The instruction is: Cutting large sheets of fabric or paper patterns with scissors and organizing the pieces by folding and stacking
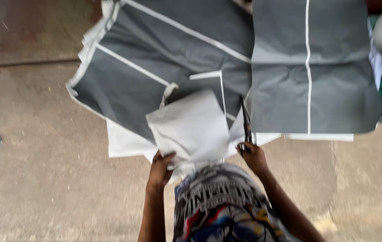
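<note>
Head view: left hand pinches a white fabric sheet at near centre; right hand, closed on dark scissors, could snag the grey white-trimmed panels beneath.

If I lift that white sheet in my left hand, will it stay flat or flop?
The white sheet probably flops: it already curls and folds above the left hand. It looks thin, so likely light for its size. The grey panels show creases, suggesting similar soft fabric that would sag.
</note>
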